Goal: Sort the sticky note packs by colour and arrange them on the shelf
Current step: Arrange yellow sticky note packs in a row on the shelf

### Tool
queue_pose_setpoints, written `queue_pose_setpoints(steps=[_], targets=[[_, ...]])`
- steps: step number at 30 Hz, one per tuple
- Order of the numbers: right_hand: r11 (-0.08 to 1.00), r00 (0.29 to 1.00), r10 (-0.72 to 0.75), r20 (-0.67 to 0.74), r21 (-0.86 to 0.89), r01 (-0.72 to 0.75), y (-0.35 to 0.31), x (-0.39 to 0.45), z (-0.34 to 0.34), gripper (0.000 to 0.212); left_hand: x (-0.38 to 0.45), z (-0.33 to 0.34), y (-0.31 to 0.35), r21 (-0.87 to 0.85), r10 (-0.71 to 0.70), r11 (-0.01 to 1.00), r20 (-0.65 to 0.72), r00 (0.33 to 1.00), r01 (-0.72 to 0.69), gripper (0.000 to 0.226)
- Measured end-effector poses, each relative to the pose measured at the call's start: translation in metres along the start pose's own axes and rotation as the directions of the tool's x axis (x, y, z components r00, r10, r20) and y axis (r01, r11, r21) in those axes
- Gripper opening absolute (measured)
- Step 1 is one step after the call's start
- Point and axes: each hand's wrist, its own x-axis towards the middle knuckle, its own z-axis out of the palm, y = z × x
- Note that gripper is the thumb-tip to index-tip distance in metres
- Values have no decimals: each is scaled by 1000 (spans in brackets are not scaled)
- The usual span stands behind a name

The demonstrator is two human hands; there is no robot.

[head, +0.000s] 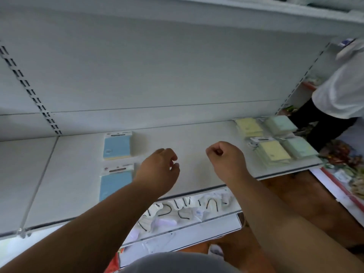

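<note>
Both hands empty over the shelf [189, 140].
Left hand [159, 168] loosely curled, right hand [224, 158] fisted; blue packs [117, 147] left, yellow packs [272, 150] right.

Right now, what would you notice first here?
Two bare hands hover over the white shelf, the left hand loosely curled, the right hand in a fist, both holding nothing. Blue packs lie at the left; yellow packs and green packs sit at the right end.
</note>
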Motion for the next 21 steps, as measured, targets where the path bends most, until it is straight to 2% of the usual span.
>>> queue_pose_setpoints(steps=[5, 10, 12, 13, 14, 16, 17, 18, 21], targets=[[993, 1000, 12, 15, -120, -10, 67, 59, -67, 12, 45, 78, 70, -47, 24, 999, 122, 992, -19, 19], [988, 999, -5, 52, -155, 13, 117, 126, -112, 16, 92, 144, 131, -108, -57, 991, 152, 987, 74, 21], [981, 997, -6, 75, -195, 20, 130, 153, -117, 25, 114, 161, 146, -158, -144, 973, 141, 979, 166, 25], [977, 993, 26, 119, -214, 0, 135, 165, -119, 34, 125, 167, 152, -233, -221, 939, 150, 964, 252, 26], [971, 981, 78, 178, -237, -34, 139, 177, -119, 44, 135, 172, 158, -361, -309, 862, 184, 933, 357, 28], [948, 946, 175, 272, -305, -88, 144, 196, -119, 54, 150, 178, 170, -621, -446, 584, 293, 846, 523, 24], [940, 939, 194, 284, -327, -96, 146, 203, -120, 52, 156, 180, 175, -697, -470, 454, 341, 814, 554, 14], [938, 938, 206, 278, -331, -108, 146, 209, -121, 48, 162, 181, 179, -728, -468, 388, 373, 801, 566, 7], [916, 917, 254, 309, -382, -125, 149, 222, -120, 40, 176, 190, 190, -738, -520, 318, 390, 760, 596, 13]])
